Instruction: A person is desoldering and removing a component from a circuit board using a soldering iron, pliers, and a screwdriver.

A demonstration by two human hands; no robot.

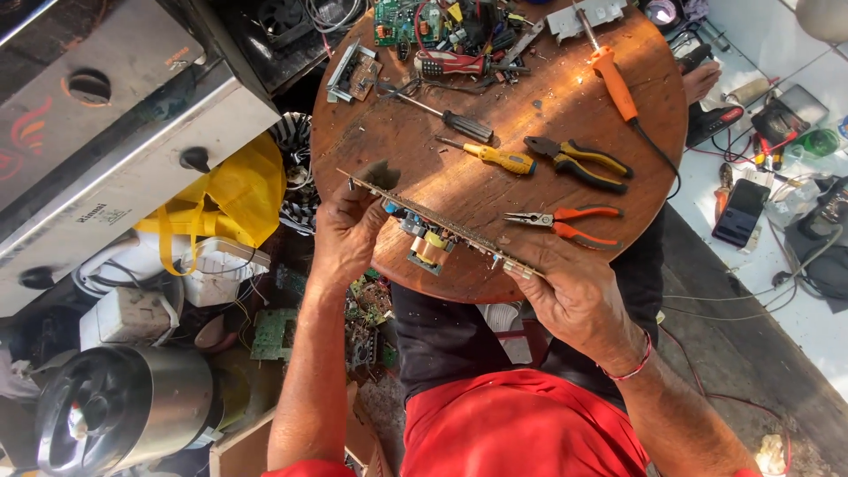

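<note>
Circuit board [442,231] — a long, narrow one seen edge-on — is held between both hands over the near rim of the round wooden bench [530,190]. The left hand [349,231] curls around its far-left end, thumb on top and fingers tucked beneath. The right hand [574,291] pinches the opposite end, fingers partly closed. A copper-wound component hangs under the board's middle. Just beyond the board lie orange-handled needle-nose pliers [561,221], yellow-handled pliers [579,163] and a yellow screwdriver [495,157] — none touched.
</note>
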